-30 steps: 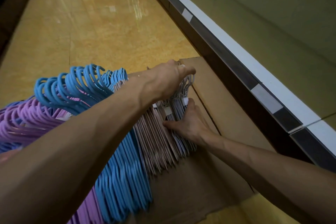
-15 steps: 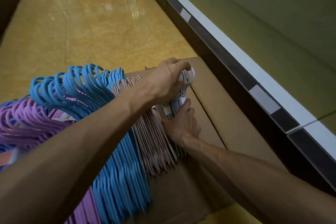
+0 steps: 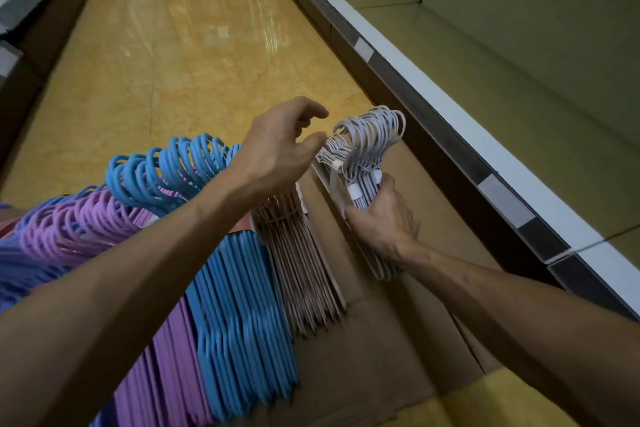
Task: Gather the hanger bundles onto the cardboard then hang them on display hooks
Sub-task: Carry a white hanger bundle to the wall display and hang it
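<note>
Since half a second ago the white bundle (image 3: 367, 163) has come up out of the row, and the left hand (image 3: 280, 149) has let go of its hooks and drawn back a little toward the blue ones. Its fingers (image 3: 308, 113) are loosely curled and apart, thumb just short of the white hooks, holding nothing; that reads as a release, so the other hand can carry the bundle alone. The right hand (image 3: 384, 218) wraps the white bundle just below its paper band, fingers curled tight round the shoulders, a grip low enough to keep the wires from fanning and to leave the hooks free. Held that way the bundle stands tilted, hooks up and away from the person, its lower ends hanging just above or on the cardboard (image 3: 398, 340); which of the two I cannot tell. Beside it the pink bundles (image 3: 298, 253), the blue bundles (image 3: 239, 305) and the purple bundles (image 3: 166, 357) lie stacked in a row on the cardboard, hooks all pointing the same way, which should make each easy to lift in turn. Gathering looks done, with hanging likely beginning. To the right runs a bare shelf (image 3: 519, 97) with a white edge; no display hooks are in view.
</note>
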